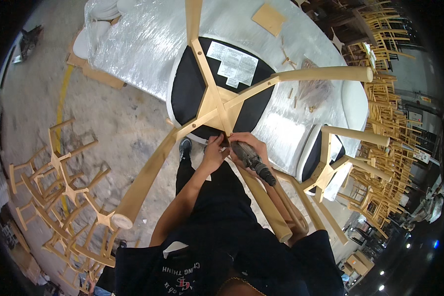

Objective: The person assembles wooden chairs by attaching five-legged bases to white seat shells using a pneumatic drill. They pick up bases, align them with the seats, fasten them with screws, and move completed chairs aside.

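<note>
An upside-down chair seat (pixel 186 98) with black underside fabric and a white rim lies in front of me, bearing a pale wooden cross-shaped leg frame (pixel 224 107). At the frame's near arm, my right hand (pixel 254 142) is wrapped around a dark, worn power screwdriver (pixel 250 159), its back end pointing toward me. Its tip is hidden by my hands. Close beside it, my left hand (pixel 215 154) has its fingers pinched together at the same arm by the seat's edge; what they hold is hidden. A wooden leg (pixel 266 207) covers part of my right forearm.
Plastic film (pixel 133 54) wraps the padded work surface, with a cardboard piece (pixel 269 19) and loose hardware (pixel 311 93) on it. Another upturned chair (pixel 323 170) stands at right. Wooden leg frames (pixel 64 187) crowd the floor at left; chairs (pixel 385 143) are stacked far right.
</note>
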`<state>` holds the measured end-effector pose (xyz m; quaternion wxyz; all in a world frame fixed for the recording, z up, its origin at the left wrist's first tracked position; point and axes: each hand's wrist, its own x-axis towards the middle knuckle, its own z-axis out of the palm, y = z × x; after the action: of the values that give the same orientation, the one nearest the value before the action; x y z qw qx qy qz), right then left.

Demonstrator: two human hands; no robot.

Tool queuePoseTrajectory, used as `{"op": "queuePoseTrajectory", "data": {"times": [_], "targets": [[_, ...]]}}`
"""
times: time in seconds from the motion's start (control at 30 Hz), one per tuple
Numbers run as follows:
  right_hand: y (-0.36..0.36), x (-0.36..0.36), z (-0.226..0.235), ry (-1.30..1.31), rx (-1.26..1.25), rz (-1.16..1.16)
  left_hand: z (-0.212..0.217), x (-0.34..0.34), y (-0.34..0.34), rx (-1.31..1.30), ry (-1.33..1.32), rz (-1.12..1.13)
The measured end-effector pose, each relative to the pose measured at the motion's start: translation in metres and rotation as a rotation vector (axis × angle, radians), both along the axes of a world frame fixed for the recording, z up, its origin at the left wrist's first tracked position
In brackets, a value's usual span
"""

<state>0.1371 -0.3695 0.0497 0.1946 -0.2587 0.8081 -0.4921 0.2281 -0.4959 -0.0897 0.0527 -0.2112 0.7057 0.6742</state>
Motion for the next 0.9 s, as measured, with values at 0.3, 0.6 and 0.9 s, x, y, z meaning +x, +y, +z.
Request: {"op": "queuePoseTrajectory", "data": {"times": [0.3, 0.6, 0.9], "targets": [[0.001, -0.009, 0.005, -0.099, -0.130, -0.023, 0.087, -0.132, -0.043, -0.589, 0.435, 0.106], [0.034, -0.035, 0.071, 0.102, 0.020, -0.096, 0.038, -0.250, 0.001, -1.091, 0.037, -0.349], [0.043, -0.185, 0.008, -0.083, -0.553, -0.784, 0.041, -0.262, 0.013, -1.070, -0.020, -0.430]]}}
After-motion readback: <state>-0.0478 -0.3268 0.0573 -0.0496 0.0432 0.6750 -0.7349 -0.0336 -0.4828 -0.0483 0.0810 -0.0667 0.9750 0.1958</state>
